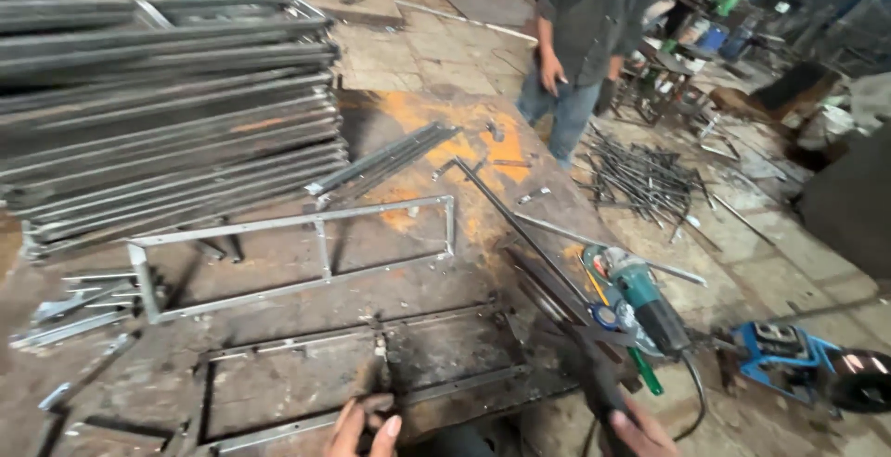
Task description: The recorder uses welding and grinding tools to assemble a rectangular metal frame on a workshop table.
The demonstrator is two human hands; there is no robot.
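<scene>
My left hand [364, 424] pinches the near bar of the dark steel frame [371, 373], which lies flat just ahead of me, its long axis running left to right. My right hand [640, 431] closes round a dark tool handle [599, 387], off to the frame's right. I count two flat frames: this and a paler frame [297, 257] beyond

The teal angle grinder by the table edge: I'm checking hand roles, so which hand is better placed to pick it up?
Probably the right hand. It sits at the bottom right, just below the angle grinder and its cable. The left hand lies further left, on the dark metal frame.
</scene>
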